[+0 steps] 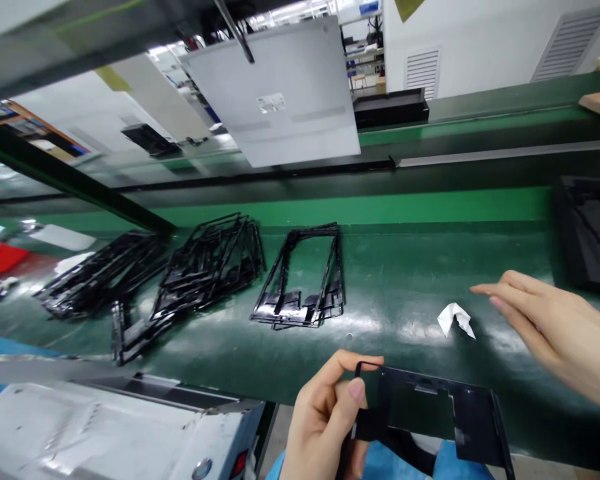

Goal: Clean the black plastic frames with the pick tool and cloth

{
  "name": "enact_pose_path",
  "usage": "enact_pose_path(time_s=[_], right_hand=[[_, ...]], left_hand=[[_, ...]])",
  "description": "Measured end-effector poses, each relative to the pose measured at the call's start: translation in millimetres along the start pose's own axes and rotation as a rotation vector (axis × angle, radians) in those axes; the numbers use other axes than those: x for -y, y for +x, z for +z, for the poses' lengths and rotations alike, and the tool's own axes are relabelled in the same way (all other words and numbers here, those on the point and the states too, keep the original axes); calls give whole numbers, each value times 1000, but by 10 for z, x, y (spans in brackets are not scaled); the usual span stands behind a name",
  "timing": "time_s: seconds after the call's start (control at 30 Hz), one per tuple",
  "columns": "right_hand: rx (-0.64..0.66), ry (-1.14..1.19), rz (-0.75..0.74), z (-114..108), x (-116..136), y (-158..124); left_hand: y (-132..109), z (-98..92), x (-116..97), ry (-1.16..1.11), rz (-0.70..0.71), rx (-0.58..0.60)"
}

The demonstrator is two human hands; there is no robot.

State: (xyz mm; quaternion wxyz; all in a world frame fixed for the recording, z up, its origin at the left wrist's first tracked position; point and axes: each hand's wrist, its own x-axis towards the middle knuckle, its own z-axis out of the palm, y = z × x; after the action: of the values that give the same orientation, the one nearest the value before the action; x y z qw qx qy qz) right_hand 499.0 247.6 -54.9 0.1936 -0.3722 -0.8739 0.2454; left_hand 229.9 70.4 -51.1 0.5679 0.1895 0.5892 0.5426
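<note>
Between the thumb and fingers of my left hand (330,413) is a thin black plastic frame (475,420), tilted over the bench's front edge. Its lower part runs out of the picture. My right hand (540,320) hovers over the green bench with fingers stretched out and nothing in them. Just left of those fingertips lies a crumpled white tissue (455,319), apart from the hand. Similar black frames (325,310) lie overlapped on the bench ahead of my left hand.
Further left are a tangled pile of black frames (210,260) and another heap (100,273). A dark tray (587,233) stands at the far right. A white metal box (105,433) sits at the lower left. A grey panel (280,100) hangs above the bench.
</note>
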Motion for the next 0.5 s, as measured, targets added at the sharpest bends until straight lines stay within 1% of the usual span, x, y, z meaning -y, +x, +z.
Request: enact_pose_path(time_s=[0.07,0.1,0.13,0.17,0.2,0.23,0.3,0.4,0.5], right_hand=[[79,237,-9,4,173,-113],[98,382,30,29,274,-167],[90,563,84,63,375,-211],[79,720,172,99,468,-237],[82,878,241,133,547,-244],[97,1026,273,162,606,-231],[126,1246,271,198,663,-169],[68,1403,221,233,635,-84],[11,1370,202,292,564,-98]], left_hand=[[-20,3,-9,17,4,-8],[-31,5,-13,26,10,-4],[-42,8,-17,30,17,-1],[-52,12,-21,30,21,0],[-61,17,-23,25,25,-2],[-68,23,-25,20,28,-7],[-79,35,-23,20,38,-13],[-87,46,-14,32,64,-4],[-87,47,-2,33,67,4]])
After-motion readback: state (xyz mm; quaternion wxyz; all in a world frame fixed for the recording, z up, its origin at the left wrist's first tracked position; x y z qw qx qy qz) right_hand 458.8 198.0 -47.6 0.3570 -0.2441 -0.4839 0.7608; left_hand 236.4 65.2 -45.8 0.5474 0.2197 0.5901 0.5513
